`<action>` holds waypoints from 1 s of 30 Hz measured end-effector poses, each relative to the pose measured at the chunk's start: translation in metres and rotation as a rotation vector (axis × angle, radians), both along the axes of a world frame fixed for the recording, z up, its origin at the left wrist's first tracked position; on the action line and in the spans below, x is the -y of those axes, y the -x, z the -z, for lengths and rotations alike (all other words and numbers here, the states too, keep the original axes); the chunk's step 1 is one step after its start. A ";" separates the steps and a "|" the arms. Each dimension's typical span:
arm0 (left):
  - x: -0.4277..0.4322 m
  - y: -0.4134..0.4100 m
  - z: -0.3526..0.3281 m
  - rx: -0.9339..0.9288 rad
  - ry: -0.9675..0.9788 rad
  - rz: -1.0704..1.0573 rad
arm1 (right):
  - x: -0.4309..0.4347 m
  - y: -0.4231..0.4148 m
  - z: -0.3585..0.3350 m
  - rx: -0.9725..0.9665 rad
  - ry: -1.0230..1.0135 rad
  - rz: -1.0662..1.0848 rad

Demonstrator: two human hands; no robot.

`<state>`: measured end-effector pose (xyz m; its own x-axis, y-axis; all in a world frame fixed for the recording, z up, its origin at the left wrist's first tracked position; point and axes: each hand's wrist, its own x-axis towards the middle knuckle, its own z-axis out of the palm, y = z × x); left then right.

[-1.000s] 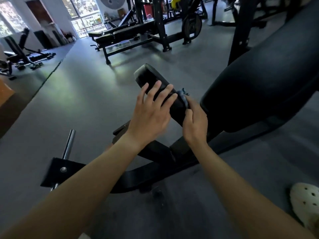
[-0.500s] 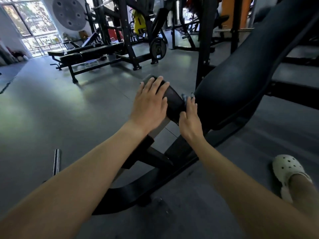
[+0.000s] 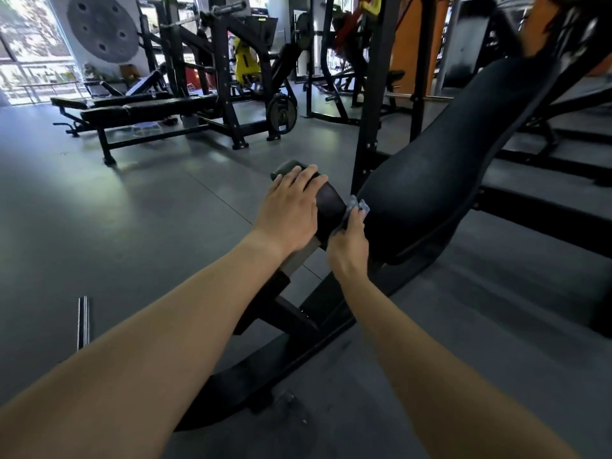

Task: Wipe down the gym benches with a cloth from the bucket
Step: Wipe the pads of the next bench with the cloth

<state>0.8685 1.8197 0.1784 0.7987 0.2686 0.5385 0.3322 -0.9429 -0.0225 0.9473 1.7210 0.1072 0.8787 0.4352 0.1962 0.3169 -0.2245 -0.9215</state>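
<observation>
Two bare forearms are stretched fwd over a grey floor (image 3: pixel 132 210). At far left a steel bar (image 3: pixel 83 321) is laid on that floor. Further back, by the windows, a flat bench (image 3: pixel 139 111) is set beside a rack w/ a plate (image 3: pixel 281 114) leaned at its foot. The L hand (image 3: pixel 291 212) is laid flat on the black roller (image 3: pixel 328 202), fingers straight and close together, nothing gripped. Just right of it a pale blue cloth (image 3: pixel 358 207) is pinched in the R hand (image 3: pixel 347 246), fingers curled round it, and is held in the gap btwn roller and pad (image 3: pixel 447 167). The pad is tilted, rising to the right.
</observation>
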 end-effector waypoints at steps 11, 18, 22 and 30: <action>-0.026 0.005 -0.011 0.117 0.069 0.173 | -0.003 0.004 0.006 0.155 -0.170 0.056; -0.085 -0.008 -0.007 0.200 0.456 0.289 | -0.043 0.016 -0.031 0.138 -0.332 0.230; -0.098 -0.018 -0.007 0.162 0.718 0.387 | -0.060 0.019 -0.047 0.369 -0.254 0.205; -0.106 -0.017 -0.013 0.137 0.613 0.431 | -0.054 0.027 -0.010 0.127 -0.253 0.416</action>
